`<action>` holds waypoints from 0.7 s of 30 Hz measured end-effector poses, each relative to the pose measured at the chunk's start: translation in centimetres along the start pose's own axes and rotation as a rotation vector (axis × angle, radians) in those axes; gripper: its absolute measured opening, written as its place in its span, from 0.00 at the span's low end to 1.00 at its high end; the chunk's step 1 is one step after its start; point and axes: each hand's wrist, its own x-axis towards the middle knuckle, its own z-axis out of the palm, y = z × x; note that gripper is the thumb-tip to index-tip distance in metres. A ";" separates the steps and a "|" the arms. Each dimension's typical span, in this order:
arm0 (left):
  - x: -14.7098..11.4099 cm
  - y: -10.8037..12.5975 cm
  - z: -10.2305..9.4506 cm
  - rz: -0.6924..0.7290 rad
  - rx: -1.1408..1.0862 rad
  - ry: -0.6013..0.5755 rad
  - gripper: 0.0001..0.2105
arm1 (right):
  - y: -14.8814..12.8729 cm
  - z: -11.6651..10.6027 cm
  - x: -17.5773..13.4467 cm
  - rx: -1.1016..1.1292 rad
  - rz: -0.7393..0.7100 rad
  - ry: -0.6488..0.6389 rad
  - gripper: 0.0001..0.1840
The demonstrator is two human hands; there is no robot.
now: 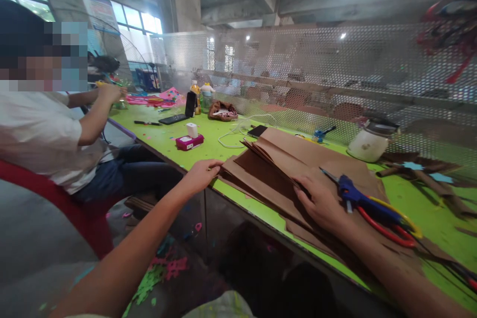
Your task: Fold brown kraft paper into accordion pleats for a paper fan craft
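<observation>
A stack of brown paper sheets (288, 151), partly folded over, lies across the near edge of the green table. My left hand (203, 175) pinches the stack's left corner between thumb and fingers. Farther right, my right hand (316, 201) grips the raised edge of the folded sheets, its fingers curled over the paper. Just beyond my right wrist, on top of the paper, rests a hand tool (372, 208) with a pointed metal tip and blue, red and yellow handles. My right forearm covers some of the lower sheets.
A pink box (189, 142) with a white charger, a white cable and phones lie on the green table (156, 134). A white jar (372, 141) stands by the perforated screen (316, 69). At left sits a co-worker (48, 134). Paper scraps litter the floor.
</observation>
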 end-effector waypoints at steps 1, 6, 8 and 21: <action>0.1 0.1 0.2 -0.031 -0.100 0.007 0.19 | 0.0 0.0 0.0 -0.001 -0.005 -0.003 0.16; 0.6 0.5 0.9 -0.077 -0.381 0.051 0.22 | 0.1 0.1 0.0 0.002 -0.019 -0.024 0.17; 0.9 0.6 1.0 -0.066 -0.369 0.056 0.21 | 0.1 0.1 -0.1 0.004 -0.022 -0.023 0.17; 2.9 1.2 1.5 -0.026 0.093 0.142 0.22 | -0.2 0.0 0.0 -0.018 -0.023 -0.022 0.17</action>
